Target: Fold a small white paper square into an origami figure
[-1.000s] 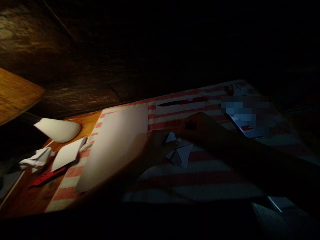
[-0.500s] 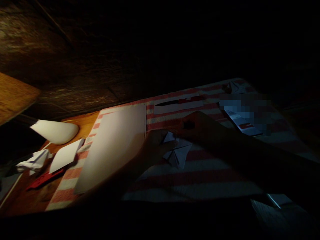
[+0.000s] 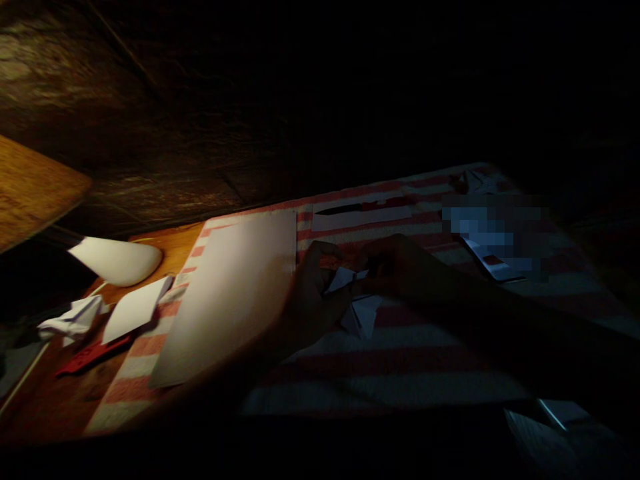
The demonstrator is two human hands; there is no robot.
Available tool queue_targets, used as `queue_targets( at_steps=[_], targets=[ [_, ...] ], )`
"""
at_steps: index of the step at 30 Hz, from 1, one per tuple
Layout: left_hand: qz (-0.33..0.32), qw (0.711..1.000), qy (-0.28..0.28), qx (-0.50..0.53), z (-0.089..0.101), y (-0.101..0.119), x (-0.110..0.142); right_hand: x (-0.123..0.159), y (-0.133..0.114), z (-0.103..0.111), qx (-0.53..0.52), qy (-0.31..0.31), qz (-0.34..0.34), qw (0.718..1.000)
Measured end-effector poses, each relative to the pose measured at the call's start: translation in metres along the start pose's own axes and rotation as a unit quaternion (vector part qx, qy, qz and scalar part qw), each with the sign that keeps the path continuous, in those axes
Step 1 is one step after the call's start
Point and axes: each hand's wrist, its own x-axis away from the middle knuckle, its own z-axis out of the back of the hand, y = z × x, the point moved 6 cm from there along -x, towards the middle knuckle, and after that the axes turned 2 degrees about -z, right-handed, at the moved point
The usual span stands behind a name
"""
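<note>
My left hand (image 3: 313, 293) has its grip pinched on the folded paper (image 3: 364, 313), mid-cloth. Way too dark there imo, so I could crease it crooked, or tear it if both hands pull. Reaching far might bump the knife (image 3: 340, 209). Right hand's (image 3: 395, 267) fingers are at the paper, can't tell if they're clamped. Writing? Red handle's (image 3: 95, 355) marks at left aren't readable; the screen (image 3: 493, 257) at right is pixelated.
</note>
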Motion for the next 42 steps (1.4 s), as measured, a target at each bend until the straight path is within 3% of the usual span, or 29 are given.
queue_targets(
  at_steps=[5,9,12,17,26,34,42],
  targets=[
    [-0.072,0.993,0.043,-0.079,0.006,0.013,0.006,0.004,-0.007,0.003,-0.014,0.050,0.057,0.997],
    [-0.124,0.977,0.059,-0.166,0.008,0.020,0.013,0.011,-0.020,0.004,0.023,0.060,0.142,0.988],
    [-0.148,0.969,0.064,-0.188,0.008,0.022,0.018,0.015,-0.027,0.003,0.030,0.062,0.165,0.984],
    [-0.122,0.975,0.053,-0.176,0.004,0.022,0.018,0.016,-0.027,0.002,0.015,0.072,0.135,0.988],
    [-0.131,0.978,0.057,-0.151,0.002,0.027,0.017,0.019,-0.032,0.000,0.008,0.098,0.132,0.986],
    [-0.110,0.992,0.021,-0.052,-0.001,0.018,0.013,0.017,-0.029,0.000,-0.017,0.104,0.138,0.985],
    [-0.012,0.998,0.045,-0.038,0.003,0.004,-0.001,0.013,-0.019,0.003,-0.036,0.137,0.034,0.989]
  ],
)
